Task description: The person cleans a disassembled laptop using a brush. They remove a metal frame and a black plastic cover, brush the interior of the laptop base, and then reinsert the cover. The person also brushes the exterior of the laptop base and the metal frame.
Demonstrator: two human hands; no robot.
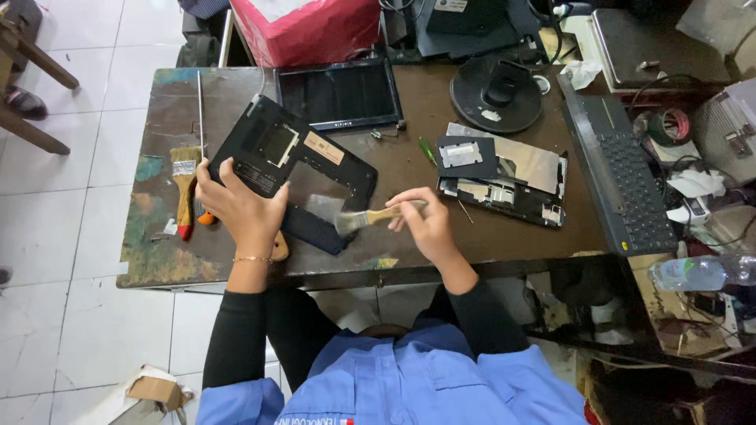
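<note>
A black laptop shell lies tilted at the centre left of the frame on a worn brown table. The left hand grips its lower left edge, fingers spread over the plastic. The right hand is closed around the wooden handle of a small brush, whose bristles touch the shell's lower right part. Left of the shell lies a second brush with a red-tipped handle. Above it sits a dark screen panel; to the right a stack of boards, a round black stand, and a keyboard.
</note>
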